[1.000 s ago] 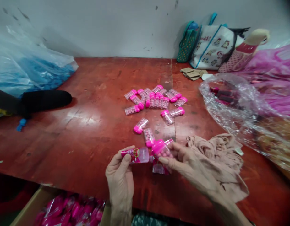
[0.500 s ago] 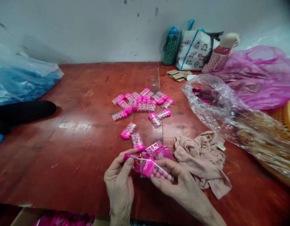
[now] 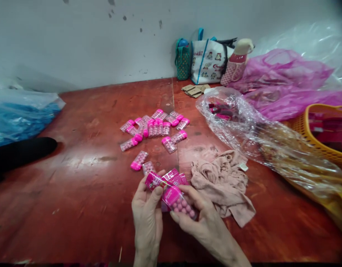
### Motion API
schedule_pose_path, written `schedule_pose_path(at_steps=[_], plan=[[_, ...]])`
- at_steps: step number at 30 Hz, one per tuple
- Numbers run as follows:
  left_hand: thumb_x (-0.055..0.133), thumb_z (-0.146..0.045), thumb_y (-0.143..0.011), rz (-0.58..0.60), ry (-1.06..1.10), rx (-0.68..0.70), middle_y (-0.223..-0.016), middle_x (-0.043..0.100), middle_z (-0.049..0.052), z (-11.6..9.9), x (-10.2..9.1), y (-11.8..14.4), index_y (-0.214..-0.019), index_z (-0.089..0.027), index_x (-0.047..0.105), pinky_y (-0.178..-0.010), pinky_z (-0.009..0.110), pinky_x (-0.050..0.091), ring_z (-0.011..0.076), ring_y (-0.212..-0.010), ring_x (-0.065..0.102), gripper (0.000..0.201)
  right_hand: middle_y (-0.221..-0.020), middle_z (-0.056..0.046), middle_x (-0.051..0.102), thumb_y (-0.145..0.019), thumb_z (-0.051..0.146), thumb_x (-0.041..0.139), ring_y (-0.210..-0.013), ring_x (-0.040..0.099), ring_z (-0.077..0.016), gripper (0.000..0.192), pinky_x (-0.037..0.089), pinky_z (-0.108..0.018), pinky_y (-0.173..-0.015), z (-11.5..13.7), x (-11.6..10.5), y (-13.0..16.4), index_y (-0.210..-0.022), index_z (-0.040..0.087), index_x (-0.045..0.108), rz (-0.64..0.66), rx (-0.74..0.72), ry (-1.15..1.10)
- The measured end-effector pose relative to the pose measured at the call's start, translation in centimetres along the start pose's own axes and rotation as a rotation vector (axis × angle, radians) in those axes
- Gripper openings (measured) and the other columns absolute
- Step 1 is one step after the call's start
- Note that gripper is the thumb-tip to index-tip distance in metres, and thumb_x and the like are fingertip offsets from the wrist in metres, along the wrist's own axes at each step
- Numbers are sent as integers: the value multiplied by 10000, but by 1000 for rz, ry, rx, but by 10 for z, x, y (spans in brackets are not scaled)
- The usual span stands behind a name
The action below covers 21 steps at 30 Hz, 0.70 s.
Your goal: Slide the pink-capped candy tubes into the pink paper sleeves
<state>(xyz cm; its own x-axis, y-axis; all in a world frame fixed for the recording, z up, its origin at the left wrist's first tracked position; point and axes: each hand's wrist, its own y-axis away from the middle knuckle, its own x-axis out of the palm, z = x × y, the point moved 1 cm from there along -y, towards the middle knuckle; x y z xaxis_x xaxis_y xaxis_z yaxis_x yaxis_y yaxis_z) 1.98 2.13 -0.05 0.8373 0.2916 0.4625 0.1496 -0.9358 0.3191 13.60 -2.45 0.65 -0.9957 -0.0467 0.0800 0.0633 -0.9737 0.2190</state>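
Note:
My left hand [image 3: 147,218] pinches a printed pink wrapper sleeve [image 3: 154,181] between thumb and fingers. In my right hand [image 3: 208,220] is a clear candy box [image 3: 182,204] with a pink cap and pink round candies, its cap end against the sleeve. Whether the cap sits inside the sleeve, I cannot tell. Just behind my hands lie more printed pink sleeves [image 3: 176,177], partly covered. A loose candy box [image 3: 139,160] rests beyond my left hand, with another beside it. Farther back, several more candy boxes [image 3: 155,128] lie in a loose cluster.
A crumpled beige cloth [image 3: 219,185] lies right of my hands. Beyond it are clear plastic film [image 3: 229,126], a yellow basket [image 3: 305,122] and pink plastic bags [image 3: 279,74]. A printed bag [image 3: 208,61] stands by the wall. At left are a blue-filled bag [image 3: 26,115] and a black object [image 3: 26,150].
The view has swung to the right, so the table's things appear farther left. The candy box has tilted more steeply against the sleeve; both hands keep their hold.

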Motion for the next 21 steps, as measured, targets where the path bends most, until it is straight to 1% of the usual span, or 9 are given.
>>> schedule_pose_path(at_steps=[2,4,7,9,12,15,18,19,21], plan=[[752,-164,-622,27,11,-70,-897,713,100,4,4,3,-957,-127,654,-732,300,519,209,-822,658,350,-691,31,589,-739,196,590,-602,550,-108,307,466,-194,-562,-2,-2,0,-1044,201,551,-37,-40,87],[754,-153,-614,58,5,-116,-836,717,88,5,8,6,-923,-122,674,-753,315,511,213,-813,658,321,-673,31,592,-739,204,594,-573,544,-110,294,461,-194,-541,-4,-5,0,-1031,195,558,-69,-69,170],[746,-151,-624,98,-12,-215,-796,717,75,8,10,8,-886,-123,695,-775,320,498,210,-807,655,268,-681,19,615,-745,228,602,-575,554,-126,290,466,-214,-556,-7,-8,1,-1033,197,585,-95,-102,268],[743,-185,-635,127,8,-295,-787,716,72,10,9,9,-877,-127,704,-784,329,494,214,-812,651,253,-756,-2,639,-758,254,601,-628,570,-149,341,474,-239,-603,-8,-8,2,-1096,206,581,-108,-123,326],[731,-248,-658,171,67,-383,-804,715,69,13,5,10,-902,-143,708,-801,334,486,219,-839,643,266,-887,-21,641,-819,284,548,-752,585,-175,389,471,-259,-687,-8,-8,5,-1204,230,525,-66,-125,327],[745,-290,-638,208,102,-410,-820,713,73,14,2,11,-884,-145,716,-803,334,486,227,-846,640,286,-929,-16,632,-869,317,495,-832,588,-179,376,464,-252,-743,-6,-7,8,-1240,252,489,-20,-82,261],[766,-294,-606,250,110,-405,-815,712,70,10,2,11,-854,-146,723,-787,332,491,230,-826,642,292,-967,-3,627,-883,349,483,-911,582,-181,348,461,-246,-793,-4,-4,10,-1223,276,497,2,-47,212],[770,-282,-600,261,104,-401,-800,711,68,8,2,11,-848,-145,725,-779,330,493,229,-813,644,287,-975,1,627,-886,359,478,-927,581,-180,338,462,-246,-802,-4,-2,11,-1215,283,501,12,-38,211],[766,-240,-605,248,69,-384,-748,709,59,5,2,11,-832,-140,727,-758,318,498,215,-772,648,251,-1015,-15,627,-890,376,467,-961,581,-189,374,467,-262,-822,-6,4,10,-1251,281,469,-11,-12,261]])
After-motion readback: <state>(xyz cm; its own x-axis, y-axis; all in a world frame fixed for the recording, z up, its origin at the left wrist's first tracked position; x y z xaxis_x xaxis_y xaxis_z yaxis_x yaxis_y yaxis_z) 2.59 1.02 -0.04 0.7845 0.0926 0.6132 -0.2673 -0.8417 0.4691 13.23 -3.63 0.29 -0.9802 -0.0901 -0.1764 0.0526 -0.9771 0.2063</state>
